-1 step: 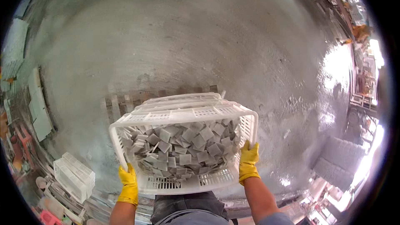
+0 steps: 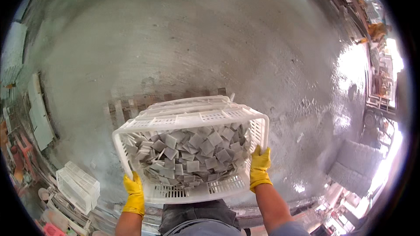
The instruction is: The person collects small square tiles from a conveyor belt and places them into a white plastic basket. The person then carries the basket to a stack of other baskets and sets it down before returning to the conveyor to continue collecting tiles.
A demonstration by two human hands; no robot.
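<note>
A white slotted plastic crate (image 2: pixel 189 124) is tilted so that its open top faces me. Inside lies a loose heap of small square grey tiles (image 2: pixel 192 153). Wearing a yellow rubber glove, my left hand (image 2: pixel 134 193) is closed on the crate's rim at its near left corner. My right hand (image 2: pixel 260 170), gloved alike, grips the rim on the right side. The crate's near edge is close to my dark trousers (image 2: pixel 197 214); whether they touch I cannot tell. More white crate edges (image 2: pixel 188 103) show just behind it.
Wooden slats (image 2: pixel 119 112) lie beneath the crates on a wet grey floor (image 2: pixel 210 39). White crates (image 2: pixel 78 187) are stacked at lower left, near a red stool (image 2: pixel 27 150). Pale boards (image 2: pixel 40 113) stand at left. A grey block-like stack (image 2: pixel 356 166) sits at right.
</note>
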